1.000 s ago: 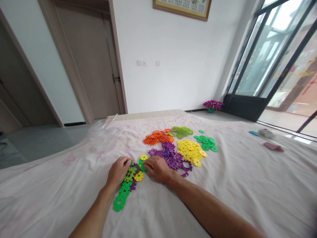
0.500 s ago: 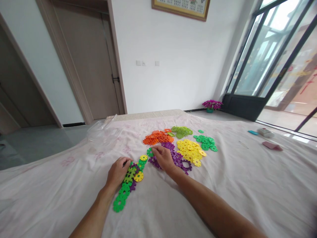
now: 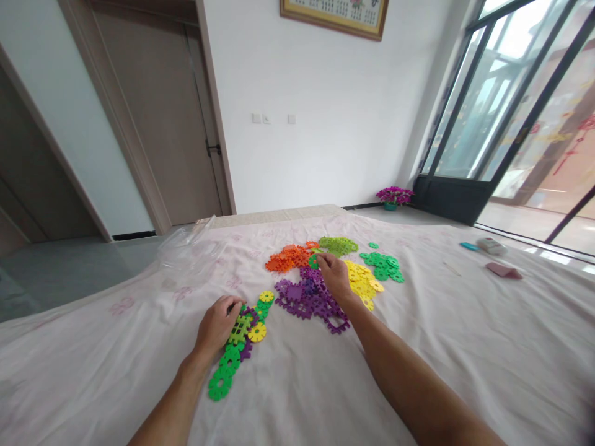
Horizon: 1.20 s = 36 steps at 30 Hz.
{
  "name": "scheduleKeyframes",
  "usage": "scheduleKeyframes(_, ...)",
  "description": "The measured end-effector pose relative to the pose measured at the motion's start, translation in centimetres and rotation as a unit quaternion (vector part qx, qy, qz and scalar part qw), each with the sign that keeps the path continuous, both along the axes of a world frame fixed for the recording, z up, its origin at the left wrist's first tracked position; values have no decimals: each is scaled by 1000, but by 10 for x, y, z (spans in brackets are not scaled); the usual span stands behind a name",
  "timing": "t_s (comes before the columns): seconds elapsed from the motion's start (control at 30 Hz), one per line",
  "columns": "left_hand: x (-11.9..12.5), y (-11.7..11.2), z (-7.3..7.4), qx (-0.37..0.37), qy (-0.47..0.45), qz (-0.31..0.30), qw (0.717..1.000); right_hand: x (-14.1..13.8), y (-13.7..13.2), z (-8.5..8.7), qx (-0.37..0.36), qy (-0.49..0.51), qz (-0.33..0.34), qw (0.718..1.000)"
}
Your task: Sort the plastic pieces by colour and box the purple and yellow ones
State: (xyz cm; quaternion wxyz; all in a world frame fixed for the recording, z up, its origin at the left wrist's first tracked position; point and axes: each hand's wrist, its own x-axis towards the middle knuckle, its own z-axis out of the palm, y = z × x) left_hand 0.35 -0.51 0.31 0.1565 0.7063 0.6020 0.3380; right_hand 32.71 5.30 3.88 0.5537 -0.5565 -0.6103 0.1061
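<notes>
My left hand (image 3: 218, 323) is closed on the upper left edge of a joined figure of plastic snap pieces (image 3: 238, 330), with green discs, a lime square, purple pieces and yellow discs. The spot between its fingers is partly hidden. My right hand (image 3: 335, 275) pinches a green notched disc (image 3: 313, 261) between thumb and fingertips, above the far edge of the purple piece pile (image 3: 302, 300). Close to that hand lie the orange pile (image 3: 288, 257) and the yellow disc pile (image 3: 367, 282), the latter partly covered by the hand.
Lime pieces (image 3: 338, 246) and green discs (image 3: 388, 267) lie farther back on the sheet (image 3: 441, 341). A clear plastic bag (image 3: 188, 248) rests at the far left edge. To the right are a pink folded item (image 3: 503, 271), a whitish box-like item (image 3: 491, 246) and a blue item (image 3: 469, 246).
My right hand has moved away from the joined figure, to the right and farther back, carrying the green disc over the purple pile. My left hand stays on the figure. The view shifts slightly.
</notes>
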Motion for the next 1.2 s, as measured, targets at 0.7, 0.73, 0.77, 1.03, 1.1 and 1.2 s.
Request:
scheduleKeyframes(0.7,-1,1,-4,-4,-3,3,1000,83,19,-10,-2,-12,-183,983)
scheduleKeyframes(0.73,-1,1,-4,-3,-4,3,1000,88,20,-11,1,9,-189,982)
scheduleKeyframes(0.77,-1,2,-4,-2,-4,3,1000,93,21,-13,5,31,-194,981)
scheduleKeyframes(1.03,-2,3,-5,-4,0,1,1000,136,23,-30,26,206,-257,944)
scheduleKeyframes(1.1,-2,3,-5,-3,0,0,1000,142,24,-35,19,210,-265,941)
scheduleKeyframes(1.2,-3,3,-5,-4,-1,1,1000,146,26,-41,13,203,-267,942)
